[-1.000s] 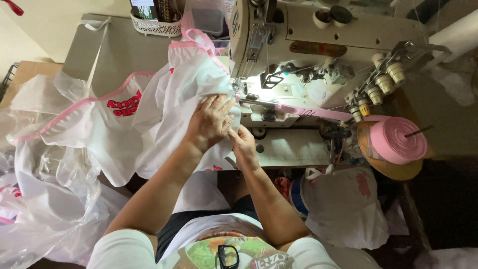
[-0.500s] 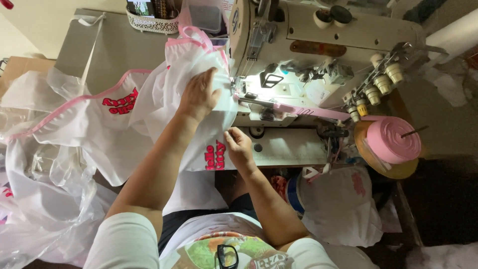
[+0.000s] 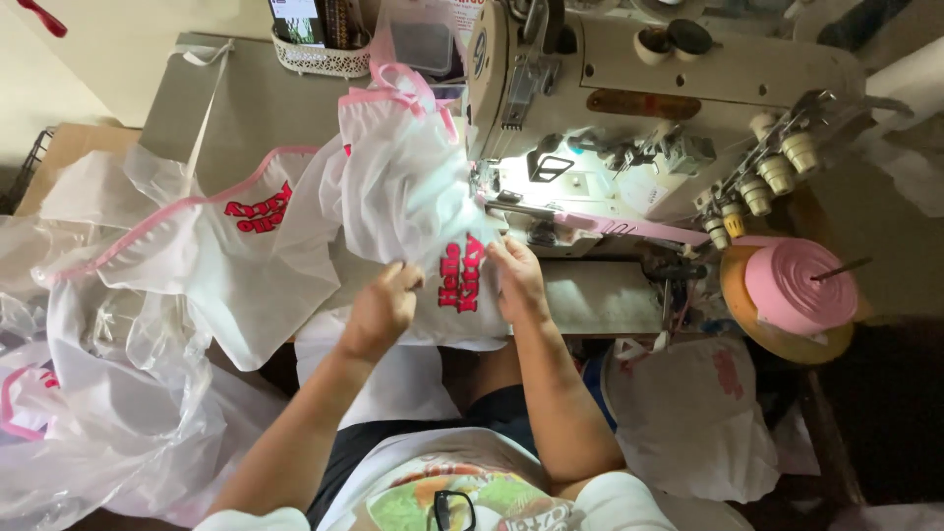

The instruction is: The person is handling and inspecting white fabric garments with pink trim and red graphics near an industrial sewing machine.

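My left hand (image 3: 382,307) grips the lower left edge of a white translucent fabric piece (image 3: 408,197) with red print and pink trim. My right hand (image 3: 515,278) pinches the same piece at its right edge, close to the needle area (image 3: 492,197) of the cream sewing machine (image 3: 649,88). A pink binding tape (image 3: 629,228) runs from the machine toward a pink tape roll (image 3: 798,287) on the right. The piece hangs over the table's front edge between my hands.
More white pieces with pink trim (image 3: 197,246) lie heaped on the left of the grey table (image 3: 246,98) and spill down to the floor. A white basket (image 3: 315,54) stands at the back. Thread guides (image 3: 767,167) stick out on the machine's right. A white bag (image 3: 698,413) hangs below.
My left hand has come down from the top of the fabric to its lower edge near the table front. The piece has been pulled toward me, and its red print now shows between my hands.
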